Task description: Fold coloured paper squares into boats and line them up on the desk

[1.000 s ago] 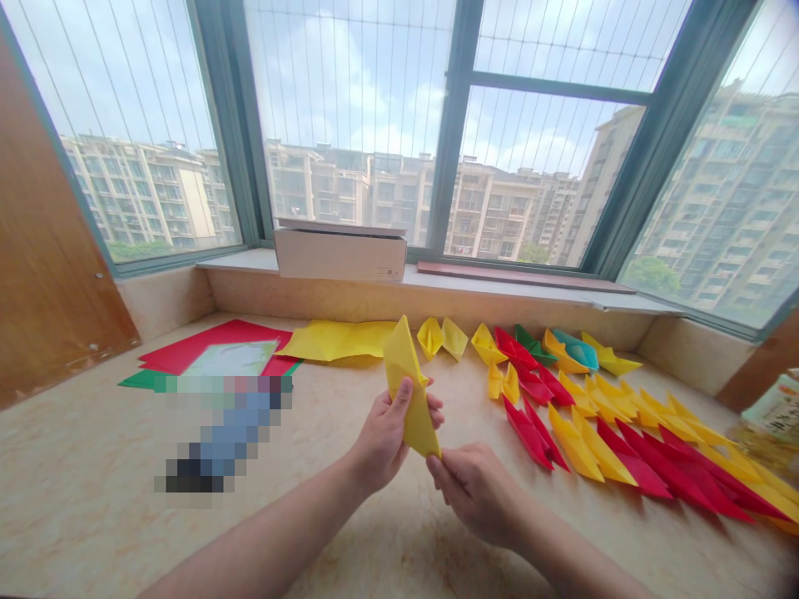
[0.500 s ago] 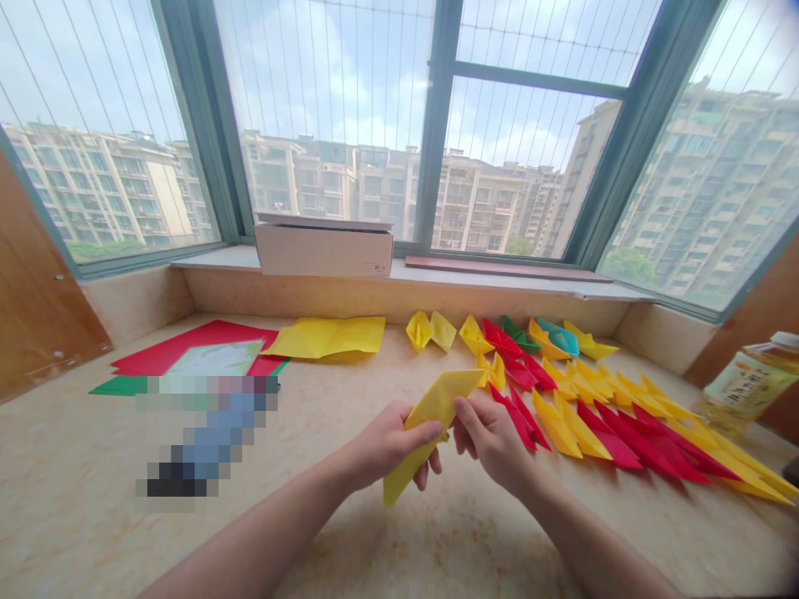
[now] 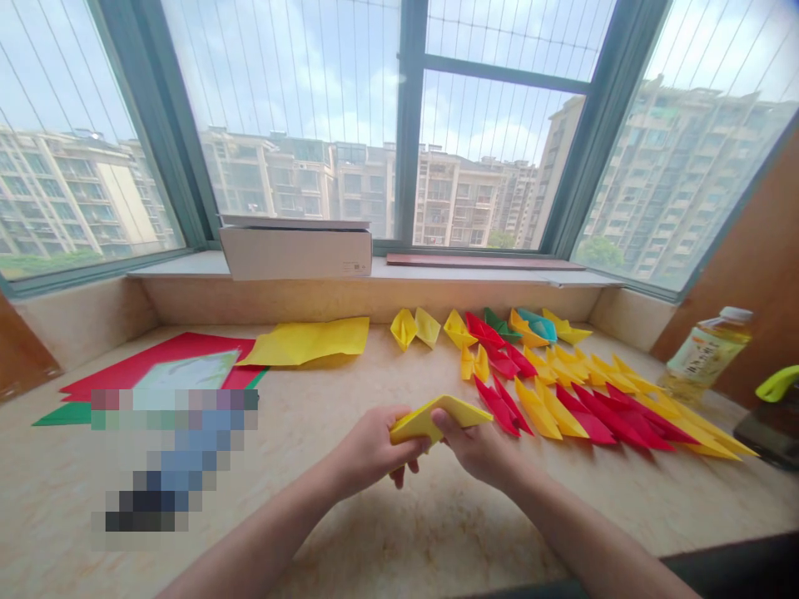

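A folded piece of yellow paper (image 3: 415, 424) is held above the counter between both hands. My left hand (image 3: 371, 449) grips its left end, thumb on the near side and some fingers beneath. My right hand (image 3: 480, 441) pinches the right part, its thumb lying on the paper and the other fingers mostly hidden behind. The paper lies tilted, with a pointed corner to the right. Beyond the hands stand several folded paper boats, among them a yellow one (image 3: 460, 329), a red one (image 3: 484, 331) and a green one (image 3: 501, 326).
Rows of red (image 3: 624, 416) and yellow folded shapes (image 3: 549, 409) spread to the right, near a drink bottle (image 3: 708, 353). Yellow sheets (image 3: 305, 341) and red sheets (image 3: 156, 358) lie left, beside a blurred-out object (image 3: 175, 457). A white box (image 3: 296, 252) rests on the windowsill.
The yellow paper has turned from steeply slanted to flatter. My right thumb has moved onto its face. The view has shifted right, bringing a dark object with a yellow-green part into sight.
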{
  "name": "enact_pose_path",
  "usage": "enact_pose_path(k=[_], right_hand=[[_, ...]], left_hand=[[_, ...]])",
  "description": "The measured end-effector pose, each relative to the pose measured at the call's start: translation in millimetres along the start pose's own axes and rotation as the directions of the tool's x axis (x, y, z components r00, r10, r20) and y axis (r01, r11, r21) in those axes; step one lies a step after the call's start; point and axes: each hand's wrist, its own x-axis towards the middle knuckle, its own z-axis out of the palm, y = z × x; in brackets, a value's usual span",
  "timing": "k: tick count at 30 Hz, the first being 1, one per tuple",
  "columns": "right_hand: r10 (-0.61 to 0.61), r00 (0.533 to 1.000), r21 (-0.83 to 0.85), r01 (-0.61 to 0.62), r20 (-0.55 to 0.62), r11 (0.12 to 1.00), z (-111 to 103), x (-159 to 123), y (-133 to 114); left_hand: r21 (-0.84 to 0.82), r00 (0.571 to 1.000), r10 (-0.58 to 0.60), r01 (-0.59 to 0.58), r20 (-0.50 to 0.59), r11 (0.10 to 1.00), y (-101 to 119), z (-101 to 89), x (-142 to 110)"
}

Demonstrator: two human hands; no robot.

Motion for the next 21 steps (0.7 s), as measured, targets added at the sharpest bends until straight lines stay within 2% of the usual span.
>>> enact_pose_path(k=[3,6,10,15,18,21], right_hand=[[-0.222,0.972,-0.211,0.233,0.077,0.949,-4,1,-6],[-0.333,0.939,-0.247,0.343,0.081,0.906,-9,2,-12],[-0.373,0.927,-0.134,0.376,0.050,0.917,-12,2,-17],[-0.339,0.940,-0.127,0.334,-0.020,0.934,-11,3,-20],[-0.354,0.934,-0.122,0.357,0.049,0.926,-14,3,-15],[-0.367,0.924,-0.129,0.379,0.104,0.916,-18,3,-8]], left_hand=[[0.175,0.997,0.073,-0.068,-0.022,0.982,-3,-6.7,0],[0.325,0.993,0.118,-0.114,0.008,0.939,-4,-11.4,-2],[0.488,0.975,0.224,-0.193,-0.004,0.851,-3,-13.6,-1],[0.714,0.940,0.339,-0.217,-0.030,0.666,-4,-20.9,3],[0.749,0.927,0.372,-0.209,-0.054,0.629,-6,-27.8,1],[0.747,0.927,0.370,-0.203,-0.062,0.633,-7,-32.1,-1]])
